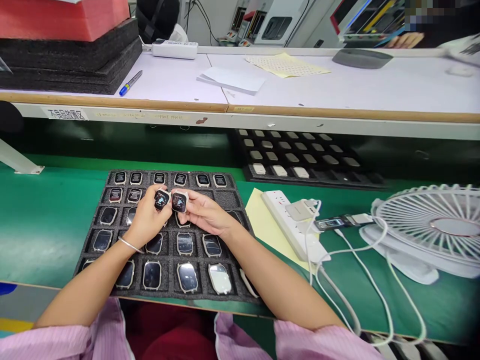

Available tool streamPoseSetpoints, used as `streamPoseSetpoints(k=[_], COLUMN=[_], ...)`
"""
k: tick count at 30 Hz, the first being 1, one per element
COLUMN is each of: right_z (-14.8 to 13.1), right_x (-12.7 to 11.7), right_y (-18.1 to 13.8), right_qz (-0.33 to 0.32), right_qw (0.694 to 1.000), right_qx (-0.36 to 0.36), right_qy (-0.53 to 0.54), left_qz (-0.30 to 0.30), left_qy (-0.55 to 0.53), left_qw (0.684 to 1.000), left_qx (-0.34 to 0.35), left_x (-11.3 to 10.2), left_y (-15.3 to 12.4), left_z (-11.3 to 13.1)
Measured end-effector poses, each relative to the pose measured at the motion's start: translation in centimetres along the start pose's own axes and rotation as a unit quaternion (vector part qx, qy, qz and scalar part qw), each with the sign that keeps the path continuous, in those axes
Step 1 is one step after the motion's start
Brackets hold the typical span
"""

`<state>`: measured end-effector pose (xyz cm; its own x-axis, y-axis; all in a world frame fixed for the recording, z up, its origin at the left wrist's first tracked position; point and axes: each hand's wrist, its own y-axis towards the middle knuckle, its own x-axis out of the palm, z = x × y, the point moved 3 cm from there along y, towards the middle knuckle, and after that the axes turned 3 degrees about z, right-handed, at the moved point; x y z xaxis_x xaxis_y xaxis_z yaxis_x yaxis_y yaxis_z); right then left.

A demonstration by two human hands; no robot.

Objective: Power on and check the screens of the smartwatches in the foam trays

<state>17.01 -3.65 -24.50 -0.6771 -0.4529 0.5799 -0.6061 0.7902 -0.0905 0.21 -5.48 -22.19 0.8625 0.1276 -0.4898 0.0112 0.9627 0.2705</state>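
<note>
Two smartwatch bodies are held side by side over a dark foam tray (236, 197), their screens lit. My left hand (148, 215) is closed on one smartwatch (162, 199), and my right hand (200, 210) is closed on the other smartwatch (179, 202). The tray below has rows of square pockets with more strapless watches. In its far rows, watches such as this one (202, 180) show lit text; those in the near rows, like this watch (152, 275), have dark screens. My hands and forearms hide some pockets.
To the right are a white power strip (288, 215) on yellow paper, several white cables and a white fan (438, 230). Another foam tray (318, 176) of watches lies under the shelf (337, 90). Black foam sheets (75, 65) and a pen (131, 83) rest above. A co-worker's hand (408, 40) shows at the far right.
</note>
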Motion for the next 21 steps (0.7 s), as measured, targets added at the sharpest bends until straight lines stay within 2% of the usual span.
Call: streamPoseSetpoints(k=[5, 21], right_z=[-0.08, -0.16], right_x=[0.08, 0.2], right_y=[-0.05, -0.13], right_qz=[-0.013, -0.023], right_qw=[1.0, 1.0], right_qx=[-0.006, -0.009], right_qy=[-0.011, -0.008], left_qz=[-0.021, -0.009], left_qy=[0.013, 0.007], left_qw=[1.0, 1.0], left_qx=[0.008, 0.004], left_x=[0.06, 0.23], left_y=[-0.06, -0.11], left_z=[0.02, -0.07])
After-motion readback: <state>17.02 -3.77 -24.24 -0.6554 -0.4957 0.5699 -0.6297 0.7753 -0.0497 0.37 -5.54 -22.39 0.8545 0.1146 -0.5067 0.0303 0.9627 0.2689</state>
